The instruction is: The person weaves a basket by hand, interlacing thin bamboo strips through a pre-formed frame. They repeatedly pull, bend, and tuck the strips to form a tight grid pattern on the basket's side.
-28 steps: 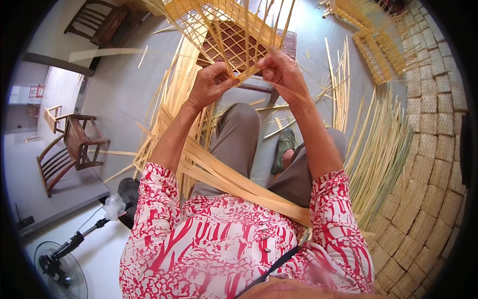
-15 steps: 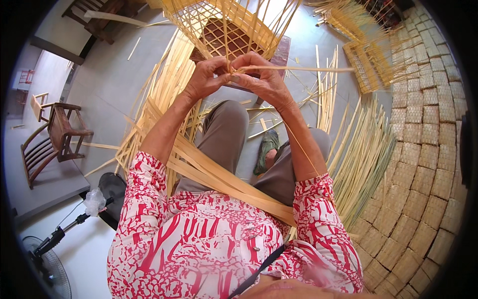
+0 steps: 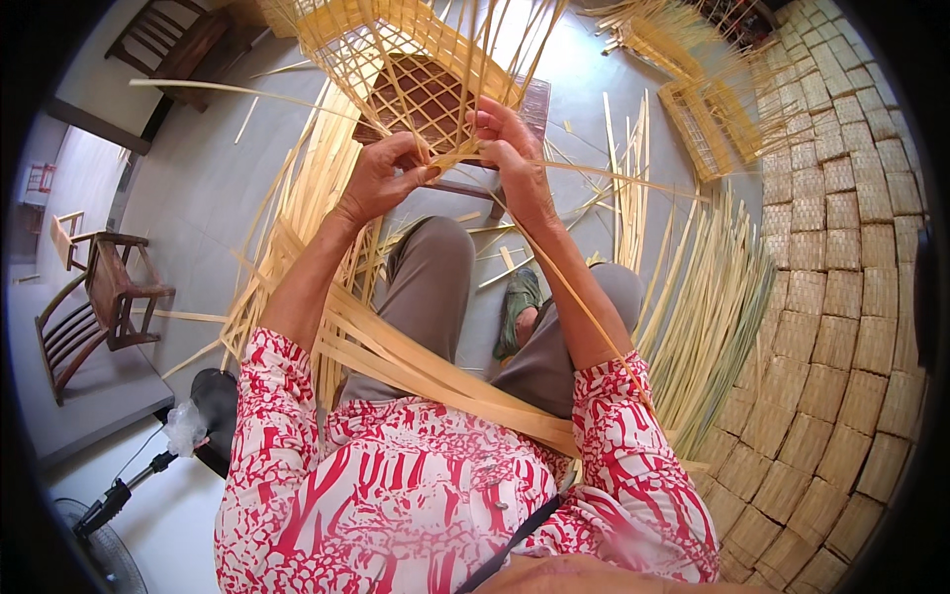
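Observation:
Out in front of me is a partly woven basket [image 3: 421, 94] of yellow bamboo strips, with an open lattice and loose upright ends. It rests on a dark reddish-brown stool [image 3: 534, 109]. My left hand [image 3: 381, 178] is closed in a pinch on the basket's near edge, where strips cross. Beside it my right hand [image 3: 517, 163] has its fingers raised and curled at an upright bamboo strip [image 3: 477, 84] near the same corner. A thin strip [image 3: 584, 302] runs from there along my right forearm. Wide pale strips [image 3: 416, 356] lie across my lap.
Bundles of split bamboo [image 3: 708, 307] lie on the floor at my right, with more strips [image 3: 287, 198] at my left. Two unfinished baskets [image 3: 698, 124] stand far right beside stacked woven pieces [image 3: 836, 287]. A wooden chair [image 3: 114, 287] and a fan [image 3: 99, 540] are at left.
My hands, which were together at the basket's edge, have drawn apart. The right hand's fingers have lifted. A long strip now sticks out toward the left, and the view has shifted slightly.

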Demonstrator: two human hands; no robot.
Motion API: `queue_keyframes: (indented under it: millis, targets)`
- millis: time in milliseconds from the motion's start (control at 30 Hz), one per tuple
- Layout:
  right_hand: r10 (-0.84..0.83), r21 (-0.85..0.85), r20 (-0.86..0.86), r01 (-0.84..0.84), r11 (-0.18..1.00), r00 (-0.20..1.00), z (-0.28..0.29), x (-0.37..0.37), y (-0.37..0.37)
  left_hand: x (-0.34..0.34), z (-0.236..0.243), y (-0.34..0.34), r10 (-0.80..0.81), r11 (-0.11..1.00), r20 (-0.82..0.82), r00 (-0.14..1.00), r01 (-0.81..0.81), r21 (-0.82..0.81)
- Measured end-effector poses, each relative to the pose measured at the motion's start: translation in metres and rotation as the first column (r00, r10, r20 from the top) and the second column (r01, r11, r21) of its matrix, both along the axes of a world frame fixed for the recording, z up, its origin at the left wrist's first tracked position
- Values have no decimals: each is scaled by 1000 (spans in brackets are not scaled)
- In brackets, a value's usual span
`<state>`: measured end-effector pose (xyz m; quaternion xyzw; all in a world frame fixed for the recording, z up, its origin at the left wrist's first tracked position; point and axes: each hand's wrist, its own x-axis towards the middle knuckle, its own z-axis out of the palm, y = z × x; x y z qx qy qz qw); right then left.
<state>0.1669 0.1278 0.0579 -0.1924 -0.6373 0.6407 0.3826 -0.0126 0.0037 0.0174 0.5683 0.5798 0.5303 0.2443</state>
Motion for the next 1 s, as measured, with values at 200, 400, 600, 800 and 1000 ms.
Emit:
queue_keyframes:
  millis: [200, 400, 600, 800, 1000]
  targets:
    - [-261, 100, -3, 260, 961, 965, 0, 6, 3, 2, -8, -4, 52, 999, 8, 999, -52, 6]
    - [-268, -237, 70, 277, 931, 961, 19, -2, 21, 11, -10, -2, 150, 986, -13, 989, -148, 81]
    - [-115, -211, 168, 150, 966, 979, 12, 4, 51, 19, -11, 3, 238, 955, 31, 971, -240, 176]
    - [-337, -423, -168, 241, 874, 926, -1, 4, 59, 20, -11, 0, 294, 929, -11, 956, -283, 239]
    - [-447, -624, -204, 236, 745, 871, -18, 15, 76, 18, -12, -2, 289, 937, -100, 952, -260, 234]
